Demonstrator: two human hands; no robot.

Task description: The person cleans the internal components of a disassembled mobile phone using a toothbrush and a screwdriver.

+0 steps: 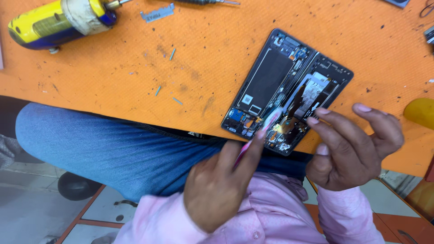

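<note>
Now left hand (217, 190) pinching pink brush (262, 131), bristle tip on opened phone (287, 90) near its bottom edge. Right hand (355, 144) beside, fingers loosely spread, fingertips (313, 120) touching phone's lower right. Phone lying diagonally on orange mat (135, 68), just ahead of both hands, left nearer. Yellow tool (58, 22) far left.

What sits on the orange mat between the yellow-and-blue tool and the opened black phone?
Head view: only small blue strips and dark specks on the orange mat.
</note>
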